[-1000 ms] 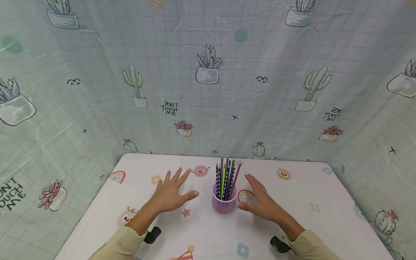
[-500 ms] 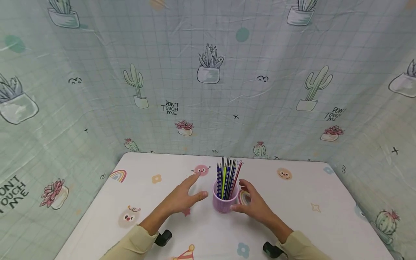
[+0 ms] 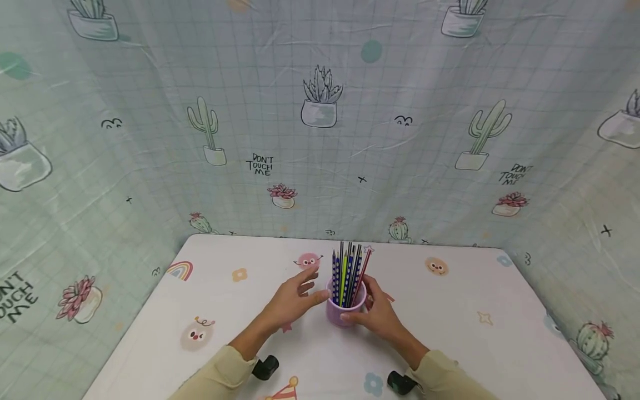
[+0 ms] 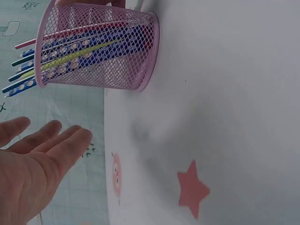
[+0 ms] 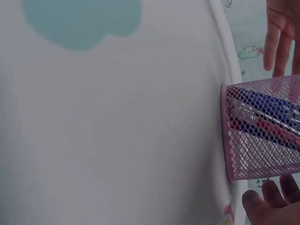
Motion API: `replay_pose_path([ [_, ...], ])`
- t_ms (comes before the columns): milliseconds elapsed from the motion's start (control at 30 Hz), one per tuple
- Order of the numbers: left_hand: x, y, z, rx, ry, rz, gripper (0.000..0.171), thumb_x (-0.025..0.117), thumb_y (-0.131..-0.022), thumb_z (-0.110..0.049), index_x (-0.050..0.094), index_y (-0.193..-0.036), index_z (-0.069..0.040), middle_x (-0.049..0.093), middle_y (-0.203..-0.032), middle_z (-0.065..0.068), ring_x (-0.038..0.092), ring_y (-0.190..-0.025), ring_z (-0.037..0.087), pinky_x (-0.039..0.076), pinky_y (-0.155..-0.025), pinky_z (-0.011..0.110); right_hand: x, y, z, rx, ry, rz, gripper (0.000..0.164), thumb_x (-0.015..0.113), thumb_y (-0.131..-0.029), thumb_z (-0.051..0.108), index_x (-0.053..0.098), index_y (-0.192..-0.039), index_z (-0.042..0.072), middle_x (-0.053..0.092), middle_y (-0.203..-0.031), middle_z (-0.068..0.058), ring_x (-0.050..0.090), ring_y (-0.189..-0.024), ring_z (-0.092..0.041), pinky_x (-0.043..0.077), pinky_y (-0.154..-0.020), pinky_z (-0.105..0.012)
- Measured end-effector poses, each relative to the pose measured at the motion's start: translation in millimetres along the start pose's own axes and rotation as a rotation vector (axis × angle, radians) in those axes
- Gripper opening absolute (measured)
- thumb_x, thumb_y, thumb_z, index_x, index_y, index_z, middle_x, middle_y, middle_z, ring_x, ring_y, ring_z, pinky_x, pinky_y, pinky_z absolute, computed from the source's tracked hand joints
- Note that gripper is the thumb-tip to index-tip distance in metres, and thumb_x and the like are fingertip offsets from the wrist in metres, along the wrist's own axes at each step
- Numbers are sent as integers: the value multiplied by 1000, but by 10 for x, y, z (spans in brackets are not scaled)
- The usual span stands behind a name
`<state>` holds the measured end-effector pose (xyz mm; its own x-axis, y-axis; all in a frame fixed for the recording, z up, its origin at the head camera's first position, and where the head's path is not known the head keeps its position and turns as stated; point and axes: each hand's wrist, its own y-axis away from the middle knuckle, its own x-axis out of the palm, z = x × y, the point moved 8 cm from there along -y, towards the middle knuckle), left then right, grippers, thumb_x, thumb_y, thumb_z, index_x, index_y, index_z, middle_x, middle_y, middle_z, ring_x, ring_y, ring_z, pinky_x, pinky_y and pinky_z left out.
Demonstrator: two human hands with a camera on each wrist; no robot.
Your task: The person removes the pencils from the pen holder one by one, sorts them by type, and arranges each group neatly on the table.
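Observation:
A pink mesh pencil cup (image 3: 345, 318) stands upright on the table, full of pencils (image 3: 345, 278): mostly blue with pale dots, one yellow-green, one red. My right hand (image 3: 379, 316) curves round its right side, thumb across the front and fingers at the right rim. In the right wrist view, fingertips (image 5: 270, 191) are right at the mesh wall. My left hand (image 3: 295, 297) is on the cup's left, its fingers spread and relaxed, thumb pointing at the rim. The left wrist view shows this hand (image 4: 42, 168) apart from the cup and holding nothing.
The white table cover (image 3: 450, 322) carries printed stars, faces and rainbows. Behind it and along both sides hangs a cactus-print curtain (image 3: 320, 166). Black wrist cameras (image 3: 266, 368) sit under the sleeves (image 3: 215, 372).
Both hands have moved inward toward the pencil cup. My right hand has come round its right side, and the left has drawn near its left side. The cup has stayed in place.

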<state>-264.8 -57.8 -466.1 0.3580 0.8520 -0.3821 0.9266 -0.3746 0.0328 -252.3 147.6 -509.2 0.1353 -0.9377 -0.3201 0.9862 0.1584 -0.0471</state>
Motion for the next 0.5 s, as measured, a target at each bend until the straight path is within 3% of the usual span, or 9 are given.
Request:
replay_pose_path([
  [233, 78, -101, 47, -19, 85, -54, 74, 76, -93, -48, 49, -154, -15, 60, -148, 16, 62, -134, 37, 57, -106, 50, 60, -11, -19, 30, -18, -44, 104, 95, -76, 21, 33, -159, 10, 46, -160, -18, 48, -145, -44, 40, -119, -63],
  [500, 43, -190, -8, -1, 89, -160, 60, 78, -93, -42, 61, -142, -13, 69, -134, 13, 69, -122, 31, 60, -101, 48, 89, -2, -19, 48, -4, -85, 102, 96, -74, 22, 35, -156, 12, 50, -157, -17, 50, -143, -44, 40, -119, -64],
])
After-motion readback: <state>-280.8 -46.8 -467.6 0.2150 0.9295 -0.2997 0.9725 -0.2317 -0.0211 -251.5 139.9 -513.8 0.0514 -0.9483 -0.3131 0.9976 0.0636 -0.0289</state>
